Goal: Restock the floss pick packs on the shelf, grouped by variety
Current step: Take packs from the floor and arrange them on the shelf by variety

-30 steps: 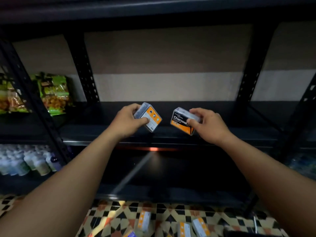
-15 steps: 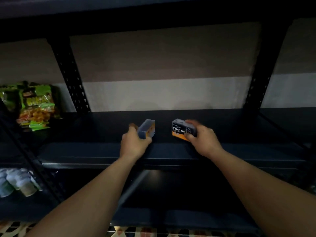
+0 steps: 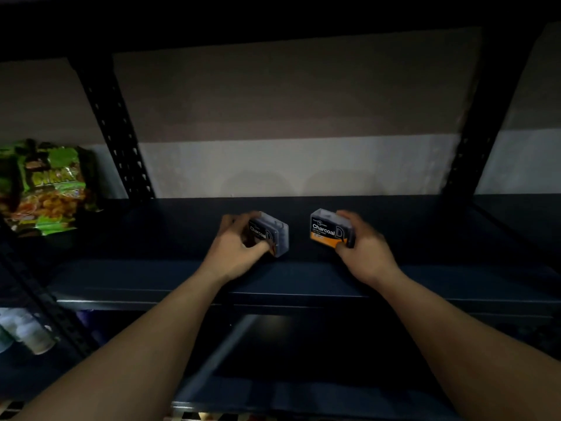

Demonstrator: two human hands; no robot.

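On the dark shelf, about mid-board, two Charcoal floss pick packs are sitting apart, side by side. The person's left hand is gripping the left pack, fingers curling over its top, thumb pressing its front; that pack's blurry and turned at an angle. Their right hand is wrapping round the right pack from its right end, label facing out. Past the shelf's left end a green snack bag is leaning, and bottles are sitting below it.

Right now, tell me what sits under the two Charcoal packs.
The dark shelf shows beneath the left pack and right pack. The left hand and right hand cover each pack's outer end, so whether they rest flat is hidden.
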